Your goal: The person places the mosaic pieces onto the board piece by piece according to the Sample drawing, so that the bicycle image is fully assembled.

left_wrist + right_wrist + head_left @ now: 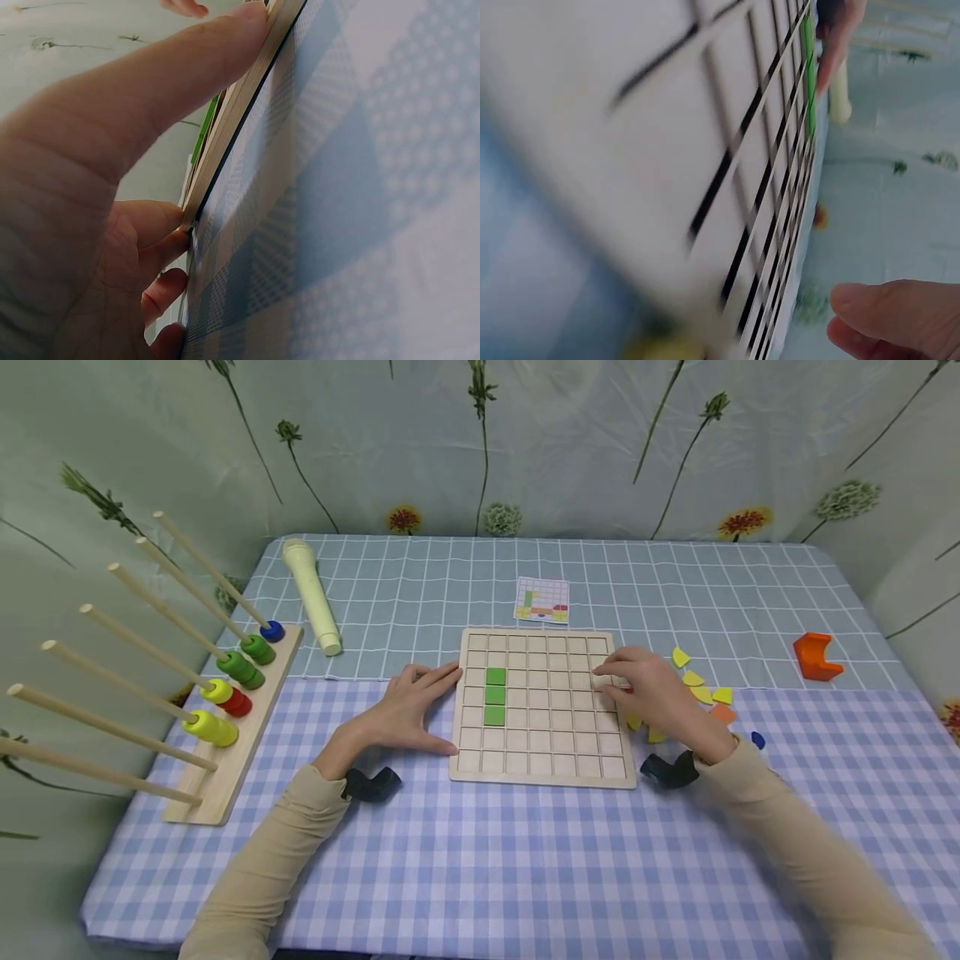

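A wooden grid board lies on the table, with three green square tiles in a column on its left part. My left hand rests against the board's left edge, thumb near the lower corner and fingertips further up; the left wrist view shows the thumb touching the rim. Over the board's right edge hovers my right hand, thumb and index finger apart in the head view. I see no tile between them. A bit of red shows beside the right thumb, mostly hidden by the hand.
Yellow pieces, an orange piece and a blue piece lie right of the board. Behind it is a pattern card. A bead rack and a pale-yellow stick stand left; an orange block sits far right.
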Demonstrator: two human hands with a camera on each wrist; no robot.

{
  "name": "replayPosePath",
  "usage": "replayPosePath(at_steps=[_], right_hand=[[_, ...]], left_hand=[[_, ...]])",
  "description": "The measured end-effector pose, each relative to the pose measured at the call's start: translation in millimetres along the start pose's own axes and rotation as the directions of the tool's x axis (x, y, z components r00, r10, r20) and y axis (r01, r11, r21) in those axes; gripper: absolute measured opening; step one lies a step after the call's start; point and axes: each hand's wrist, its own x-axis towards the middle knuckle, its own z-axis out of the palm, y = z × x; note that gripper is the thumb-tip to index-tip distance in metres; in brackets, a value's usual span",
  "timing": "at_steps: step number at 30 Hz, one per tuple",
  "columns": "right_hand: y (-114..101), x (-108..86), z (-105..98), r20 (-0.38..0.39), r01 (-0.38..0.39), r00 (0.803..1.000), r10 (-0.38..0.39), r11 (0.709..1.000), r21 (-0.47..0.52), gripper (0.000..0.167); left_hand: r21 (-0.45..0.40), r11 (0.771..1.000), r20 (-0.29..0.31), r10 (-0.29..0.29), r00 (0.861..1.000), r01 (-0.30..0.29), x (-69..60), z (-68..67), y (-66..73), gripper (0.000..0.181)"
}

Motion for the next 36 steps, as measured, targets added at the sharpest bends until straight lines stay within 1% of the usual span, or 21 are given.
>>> replayPosePath(at_steps=[2,4,7,10,15,19,22,25,28,31,33,36], right_hand=[[8.4,-4.0,-5.2,-0.007,-0.029,1.000,0.028,0.999,-0.019,0.020],[15.6,-7.6,-11.4,0.008,-0.077,0.997,0.078,0.996,-0.041,0.022],[26.0,-11.8,-20.2,0.042,-0.149,0.987,0.152,0.986,-0.079,0.024],[36.2,-14.4,-27.3,0.083,-0.226,0.968,0.235,0.968,-0.111,0.026],[53.1,-16.1,-33.8,0.120,-0.312,0.936,0.331,0.938,-0.151,0.030],[63.0,-15.7,-36.3,0.151,-0.320,0.925,0.349,0.929,-0.188,0.033],[68.4,-14.5,-36.8,0.179,-0.332,0.912,0.370,0.920,-0.208,0.035],[74.2,-12.5,-36.2,0.210,-0.357,0.893,0.398,0.911,-0.206,0.037],[81.0,-10.7,-35.6,0.239,-0.365,0.882,0.406,0.909,-0.201,0.040],[87.6,-10.9,-35.1,0.259,-0.355,0.882,0.394,0.917,-0.184,0.040],[90.9,-11.9,-34.7,0.262,-0.345,0.886,0.382,0.922,-0.174,0.037],[93.5,-13.7,-34.3,0.256,-0.317,0.899,0.356,0.931,-0.183,0.034]], left_hand=[[0.004,1.000,-0.003,0.003,1.000,-0.003,0.0,0.0,-0.2,0.112],[0.005,1.000,-0.005,0.004,1.000,-0.004,-0.1,0.1,-0.5,0.112],[0.006,1.000,-0.006,0.001,1.000,-0.001,-0.4,0.4,-1.1,0.112],[0.002,1.000,-0.004,-0.004,1.000,0.004,-0.2,0.9,-1.5,0.112],[-0.006,1.000,-0.003,-0.003,1.000,0.003,0.1,1.9,-2.3,0.112],[-0.010,1.000,-0.004,-0.002,1.000,0.002,0.1,1.7,-2.1,0.111],[-0.011,1.000,-0.004,-0.003,1.000,0.003,0.1,1.2,-1.8,0.111],[-0.010,1.000,-0.004,-0.004,1.000,0.004,-0.1,1.1,-1.7,0.111],[-0.012,1.000,-0.001,-0.008,1.000,0.008,-0.2,1.3,-1.8,0.111],[-0.012,1.000,0.003,-0.011,1.000,0.011,-0.2,1.5,-1.7,0.110],[-0.011,1.000,0.005,-0.012,1.000,0.012,-0.2,1.5,-1.6,0.110],[-0.012,1.000,0.005,-0.013,1.000,0.013,-0.7,1.0,-1.0,0.110]])
